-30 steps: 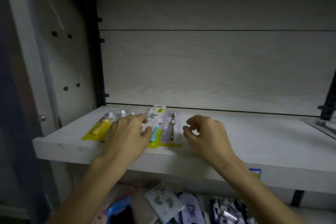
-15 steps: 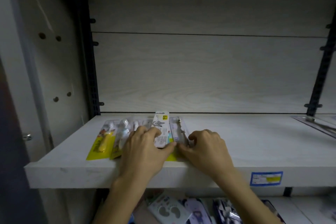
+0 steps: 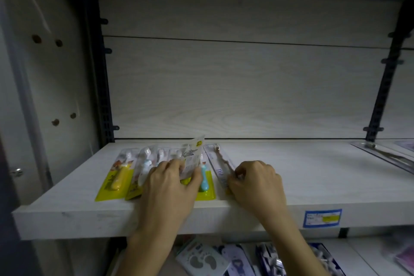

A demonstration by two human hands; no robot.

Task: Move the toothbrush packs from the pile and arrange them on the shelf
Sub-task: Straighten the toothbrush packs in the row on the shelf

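Several toothbrush packs lie side by side on the pale wooden shelf [image 3: 313, 168], at its left end. The leftmost pack [image 3: 116, 175] has a yellow card and a yellow brush. My left hand [image 3: 170, 188] grips a white-backed pack [image 3: 192, 154] and tilts it up over a yellow pack with a blue brush [image 3: 205, 182]. My right hand [image 3: 255, 184] pinches the near end of a clear pack with a thin brown brush [image 3: 220, 161], the rightmost of the row.
A blue and yellow price label [image 3: 322, 218] sticks to the shelf's front edge. More packaged goods [image 3: 224, 260] lie on the lower shelf. Black slotted uprights [image 3: 380, 87] flank the back panel. A flat clear item [image 3: 385, 154] lies at the far right.
The view has come closer and lower. My left hand has lifted the white-backed pack's far end and uncovered the blue brush pack. My right hand has closed on the clear pack's near end.
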